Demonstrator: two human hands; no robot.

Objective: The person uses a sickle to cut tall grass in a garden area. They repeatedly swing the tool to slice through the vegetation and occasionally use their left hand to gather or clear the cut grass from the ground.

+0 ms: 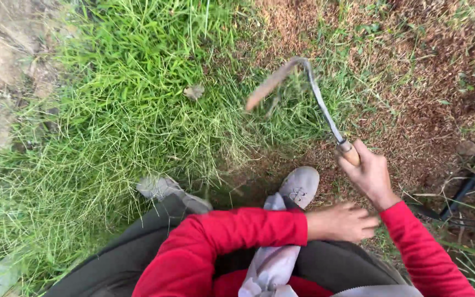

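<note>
Sickle (314, 99) raised over the long green grass (127, 110), its curved metal blade blurred at the tip, the wooden handle largely hidden inside the clenched right hand (370, 177). Left hand (343, 221), red-sleeved, lies loose and flat across the knee, grasping nothing, beside a grey cloth (273, 264) cut off by the lower edge.

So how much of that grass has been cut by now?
Looks partly done: the ground on the right is already bare brown soil and clippings. In hand: the right hand grips a sickle by its wooden handle, blade blurred over the grass edge, while the left hand rests by the knee. Left: a thick green grass patch stands uncut on the left.
</note>
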